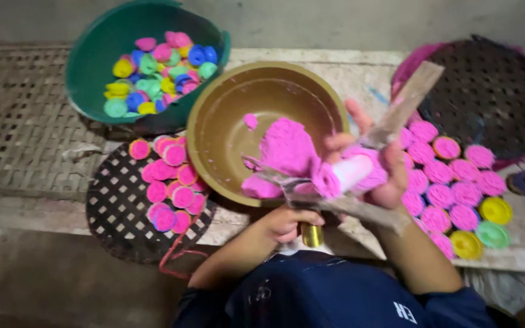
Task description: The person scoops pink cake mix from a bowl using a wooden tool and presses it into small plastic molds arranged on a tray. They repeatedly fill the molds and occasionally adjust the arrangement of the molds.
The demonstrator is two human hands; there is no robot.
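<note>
— How far along is the work, would you say?

— Start at the left. The green tub (pixel 92 67) holds a heap of small coloured moulds (pixel 156 73), seemingly empty. Below it, the dark woven tray (pixel 113 206) carries a cluster of pink-filled moulds (pixel 168 182), so that batch looks done. In the middle, the tan bowl (pixel 214 130) keeps a good lump of pink paste (pixel 287 146), so plenty is left to pack. On the right, the second woven tray (pixel 493 91) has 2 or 3 rows of pink-filled pieces (pixel 442 182), with 3 yellow and green ones at its edge.

— And the hands?

— The left hand (pixel 287 223) is curled tight around a brass-coloured handle (pixel 312 234), low by the bowl's near rim. The right hand (pixel 375 164) is closed around a white, paste-smeared cylinder (pixel 353 173), and a flat wooden stick (pixel 405 103) rises from that grip. I can't tell quite how the stick is pinned; the paste hides the fingers.
</note>
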